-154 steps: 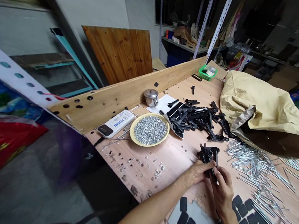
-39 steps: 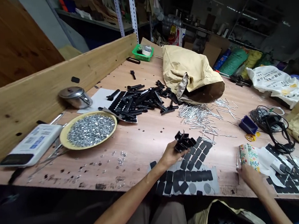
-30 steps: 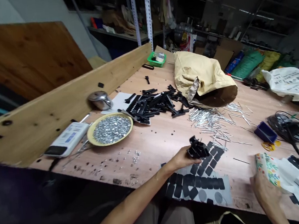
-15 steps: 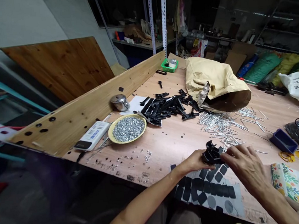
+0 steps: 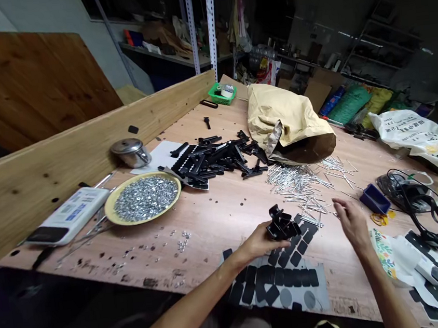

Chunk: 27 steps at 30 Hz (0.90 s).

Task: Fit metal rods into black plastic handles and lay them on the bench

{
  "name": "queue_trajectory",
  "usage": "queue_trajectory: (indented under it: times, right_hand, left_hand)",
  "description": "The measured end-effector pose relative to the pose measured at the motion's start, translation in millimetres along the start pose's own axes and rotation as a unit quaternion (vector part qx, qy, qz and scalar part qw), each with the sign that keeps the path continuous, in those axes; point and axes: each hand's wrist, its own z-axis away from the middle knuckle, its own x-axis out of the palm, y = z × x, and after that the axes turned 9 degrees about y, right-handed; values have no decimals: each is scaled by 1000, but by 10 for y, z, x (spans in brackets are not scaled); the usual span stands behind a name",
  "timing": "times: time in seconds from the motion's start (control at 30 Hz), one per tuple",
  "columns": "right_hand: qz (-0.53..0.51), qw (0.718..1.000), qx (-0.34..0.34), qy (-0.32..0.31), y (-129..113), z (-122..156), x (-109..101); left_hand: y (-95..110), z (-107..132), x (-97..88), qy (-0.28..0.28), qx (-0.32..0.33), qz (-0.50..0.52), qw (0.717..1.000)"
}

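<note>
My left hand is closed around a cluster of black plastic parts, held just above the table. Their exact kind I cannot make out. To the right, my right hand is away from the cluster, fingers slightly apart, with nothing visible in it. It is near the right side of a loose pile of thin metal rods. Beneath my left hand lies a grey sheet with rows of black rounded pads. Farther back, more black plastic parts are heaped on the table.
A yellow dish of small metal nuts stands at the left, near a white box-shaped device and a metal pot. Behind the rods lies an open paper sack. A blue bin and black cables are at the right.
My right hand has let go of the black parts and moved right, away from them. My left hand still holds them. The camera view has shifted to the right.
</note>
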Motion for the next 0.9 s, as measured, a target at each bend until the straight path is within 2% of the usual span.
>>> queue_trajectory:
  times: [0.07,0.17,0.27,0.37,0.43,0.5,0.57,0.63,0.7,0.77,0.83,0.9]
  right_hand:
    - [91,994,66,-7,279,-113,94]
    - [134,986,88,-37,522,-159,278]
    - [144,985,79,-50,582,-129,427]
    - [134,988,64,-45,532,-107,465]
    - [66,994,82,13,414,-89,410]
    - [-112,983,102,103,198,-32,291]
    - [-339,922,91,162,-106,77,127]
    - [-483,855,57,179,-439,215,-34]
    - [-548,808,36,215,-724,334,-143]
    - [-570,785,14,240,-909,395,-177]
    - [-567,790,-17,230,-985,392,-144]
    - [-536,815,-52,211,-984,346,-79]
  left_hand:
    - [30,19,5,17,11,-2,1000]
    - [46,8,33,30,8,2,1000]
    - [16,-44,31,52,-29,17,998]
    - [-24,-91,-24,62,-85,15,994]
    - [-37,-109,-61,68,-116,18,991]
    - [-38,-119,-74,77,-122,23,989]
    - [-34,-121,-56,73,-108,29,991]
    - [-32,-116,-19,56,-90,28,994]
    - [-32,-102,20,40,-72,9,997]
    - [-29,-83,45,34,-50,-40,997]
    - [-14,-65,51,35,-25,-109,993]
    - [13,-52,44,38,-4,-185,982]
